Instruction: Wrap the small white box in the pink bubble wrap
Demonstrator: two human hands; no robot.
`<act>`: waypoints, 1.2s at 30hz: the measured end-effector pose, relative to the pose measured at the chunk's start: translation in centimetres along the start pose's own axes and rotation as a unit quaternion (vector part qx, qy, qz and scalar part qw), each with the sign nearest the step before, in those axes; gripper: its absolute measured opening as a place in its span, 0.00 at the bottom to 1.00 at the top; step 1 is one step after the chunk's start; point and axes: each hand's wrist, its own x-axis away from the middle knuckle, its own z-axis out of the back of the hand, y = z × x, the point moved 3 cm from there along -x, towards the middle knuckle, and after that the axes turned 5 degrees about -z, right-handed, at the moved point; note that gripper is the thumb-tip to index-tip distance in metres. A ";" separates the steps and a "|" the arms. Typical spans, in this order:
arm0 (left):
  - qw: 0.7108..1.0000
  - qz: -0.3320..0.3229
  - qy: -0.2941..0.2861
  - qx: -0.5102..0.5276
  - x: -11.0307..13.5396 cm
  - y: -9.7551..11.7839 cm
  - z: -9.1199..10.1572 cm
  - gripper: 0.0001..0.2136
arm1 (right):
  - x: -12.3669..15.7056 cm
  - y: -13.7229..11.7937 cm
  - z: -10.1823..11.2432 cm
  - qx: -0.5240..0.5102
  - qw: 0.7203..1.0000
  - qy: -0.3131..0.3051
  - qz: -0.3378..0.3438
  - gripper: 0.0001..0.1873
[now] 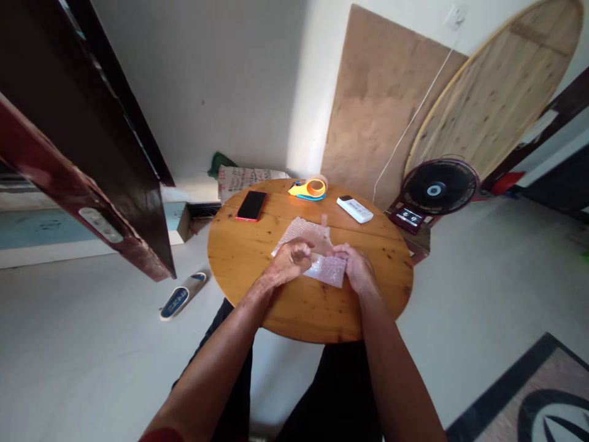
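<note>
A sheet of clear bubble wrap lies on the round wooden table, its near part folded over. My left hand is over its left side, fingers curled in a pinch at the fold. At the right edge, my right hand has its thumb and fingers closed on the wrap. A short strip of clear tape sticks out at the far edge. Whether anything lies inside the fold I cannot tell.
Along the table's far side are a phone with a red edge, a yellow tape dispenser and a white oblong item with a dark end. A black fan stands at the right. A slipper lies on the floor.
</note>
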 end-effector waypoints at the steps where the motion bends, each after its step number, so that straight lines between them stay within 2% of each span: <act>1: 1.000 -0.012 -0.006 -0.015 0.1 0.4 0.1 0.02 | 0.1 0.0 0.0 -0.010 1.000 -0.006 0.001 0.20; 3: 0.997 -0.039 -0.024 -0.062 0.6 1.2 0.5 0.02 | 0.4 -0.2 -0.1 -0.013 0.999 -0.028 0.011 0.18; 5: 0.986 -0.073 -0.049 -0.141 1.3 2.0 0.9 0.07 | 0.9 -0.6 -0.4 0.008 0.997 -0.067 0.023 0.16; 7: 0.966 -0.111 -0.049 -0.230 2.3 2.6 1.5 0.13 | 1.4 -0.9 -0.9 0.041 0.993 -0.106 0.039 0.16; 9: 0.948 -0.123 -0.040 -0.291 3.4 2.5 2.2 0.16 | 1.8 -1.2 -1.4 0.066 0.986 -0.143 0.053 0.17; 14: 0.931 -0.137 -0.039 -0.337 5.0 1.5 2.6 0.10 | 2.5 -1.2 -2.4 0.114 0.967 -0.223 0.043 0.30; 17: 0.925 -0.150 -0.054 -0.344 5.3 1.4 2.4 0.09 | 2.9 -1.1 -2.7 0.143 0.962 -0.228 0.044 0.30; 23: 0.916 -0.157 -0.071 -0.362 5.2 1.6 2.2 0.07 | 2.7 -1.5 -3.1 0.147 0.961 -0.208 0.108 0.22; 28: 0.914 -0.145 -0.072 -0.371 5.2 1.6 2.2 0.06 | 2.1 -0.9 -3.0 0.157 0.964 -0.181 0.116 0.25; 36: 0.915 -0.116 -0.065 -0.380 5.3 1.5 2.3 0.06 | 1.9 -0.8 -2.5 0.143 0.966 -0.177 0.123 0.30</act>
